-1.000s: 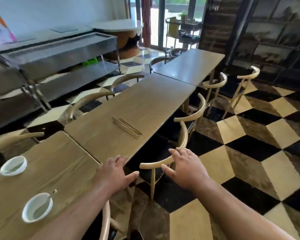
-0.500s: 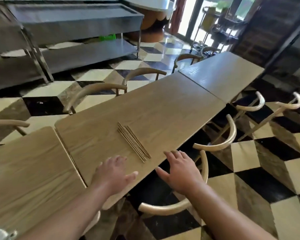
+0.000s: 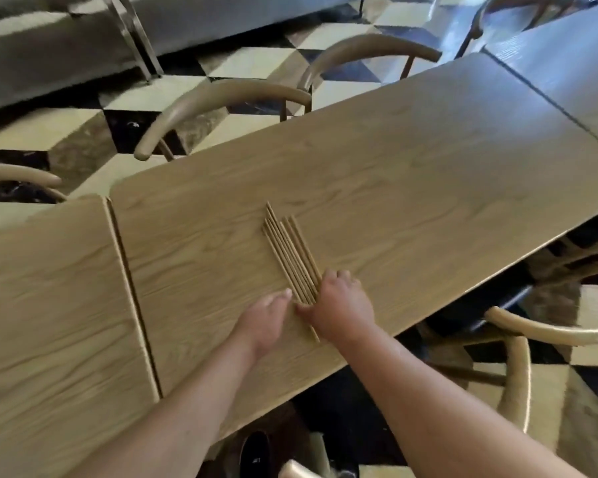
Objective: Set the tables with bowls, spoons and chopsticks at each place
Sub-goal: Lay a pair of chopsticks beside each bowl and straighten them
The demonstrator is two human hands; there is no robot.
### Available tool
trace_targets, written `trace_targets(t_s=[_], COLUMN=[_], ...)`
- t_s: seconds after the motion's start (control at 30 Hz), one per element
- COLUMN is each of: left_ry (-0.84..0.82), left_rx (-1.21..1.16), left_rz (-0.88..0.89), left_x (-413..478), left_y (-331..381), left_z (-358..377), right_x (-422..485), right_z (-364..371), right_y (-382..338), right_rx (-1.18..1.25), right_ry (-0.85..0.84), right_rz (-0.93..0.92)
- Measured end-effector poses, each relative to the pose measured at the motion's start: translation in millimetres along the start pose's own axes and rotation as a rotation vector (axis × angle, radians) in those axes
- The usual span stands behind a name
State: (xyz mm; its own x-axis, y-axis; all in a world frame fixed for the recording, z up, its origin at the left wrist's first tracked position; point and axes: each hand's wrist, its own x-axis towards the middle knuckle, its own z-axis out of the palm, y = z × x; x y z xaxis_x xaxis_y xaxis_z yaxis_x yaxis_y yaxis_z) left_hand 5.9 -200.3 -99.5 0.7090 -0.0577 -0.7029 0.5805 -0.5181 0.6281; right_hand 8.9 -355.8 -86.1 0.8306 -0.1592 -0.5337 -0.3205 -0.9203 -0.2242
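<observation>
A bundle of several light wooden chopsticks (image 3: 287, 246) lies flat on the middle wooden table (image 3: 394, 188), pointing away from me. My right hand (image 3: 342, 305) covers their near ends, fingers curled over the right side and thumb pressed against the left. One stick's tip pokes out under that wrist. Just left of the bundle, my left hand (image 3: 266, 319) rests palm down, its fingertips touching the sticks and nothing held. No bowls or spoons are in view.
A second wooden table (image 3: 49, 305) butts against the left end, and a third (image 3: 573, 63) lies at the far right. Curved-back chairs stand on the far side (image 3: 221, 98) and on my side (image 3: 546, 329). A steel counter (image 3: 49, 56) runs behind.
I have moved forward along the tables and the bowls have left the view. Both hands went from hovering at the table edge onto the chopsticks, and the right one closed over their near ends.
</observation>
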Motion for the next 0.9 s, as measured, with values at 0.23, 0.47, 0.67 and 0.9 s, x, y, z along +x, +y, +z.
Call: trace_targets(t_s=[0.23,0.47,0.67,0.9], left_ry=[0.076,0.101,0.142,0.228], left_rx=[-0.152,-0.046,-0.121,-0.598], left_rz=[-0.064,-0.199,-0.216,-0.170], left_x=[13,-18,-27,-84], left_y=[4,15,-2,-32], left_z=[13,8,-8,-77], right_x=[44,53,39,-48], right_z=[4,-4,-12,17], right_y=[-33,-31,-43,-116], right_rx=[-0.065,-0.140,-0.085,0.626], right_ry=[-0.043,-0.124,-0.257,-0.826], right_rz=[-0.094,-0.163,-0.214,-0.217])
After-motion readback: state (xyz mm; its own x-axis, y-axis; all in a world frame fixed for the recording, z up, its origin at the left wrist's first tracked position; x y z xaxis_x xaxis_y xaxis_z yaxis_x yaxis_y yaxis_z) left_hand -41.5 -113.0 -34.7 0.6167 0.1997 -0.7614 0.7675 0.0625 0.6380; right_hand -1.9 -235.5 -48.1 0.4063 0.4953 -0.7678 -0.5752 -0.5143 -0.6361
